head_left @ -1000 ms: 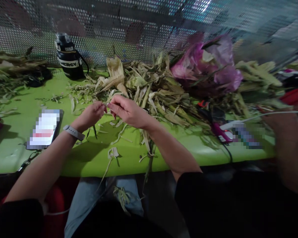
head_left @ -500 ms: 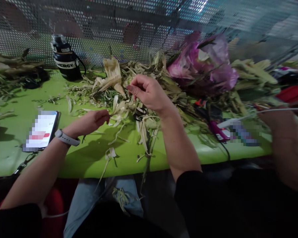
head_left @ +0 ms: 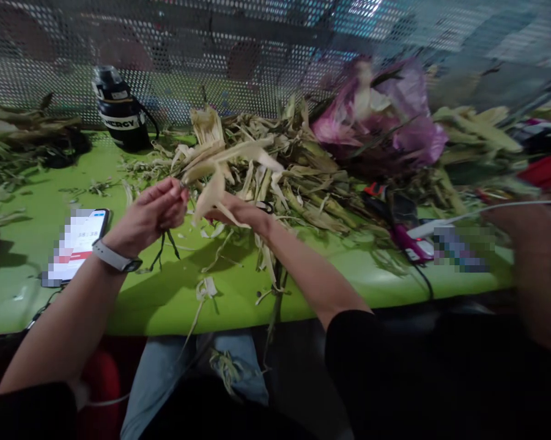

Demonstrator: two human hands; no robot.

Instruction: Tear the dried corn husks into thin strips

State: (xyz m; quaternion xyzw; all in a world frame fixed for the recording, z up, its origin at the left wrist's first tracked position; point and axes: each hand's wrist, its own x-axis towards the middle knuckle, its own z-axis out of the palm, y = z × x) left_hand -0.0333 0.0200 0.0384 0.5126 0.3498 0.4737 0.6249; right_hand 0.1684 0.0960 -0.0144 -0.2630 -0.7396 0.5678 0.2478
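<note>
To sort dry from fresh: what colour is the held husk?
Pale straw-yellow husk, best seen in the head view.

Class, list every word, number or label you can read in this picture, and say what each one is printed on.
"NERGY": white capitals on the black bottle; any letter before them is turned out of view.
Small label near the bottle's top: too small to read.
Phone screen: blurred, unreadable.
Flat item by the white cable: blurred, unreadable.
</note>
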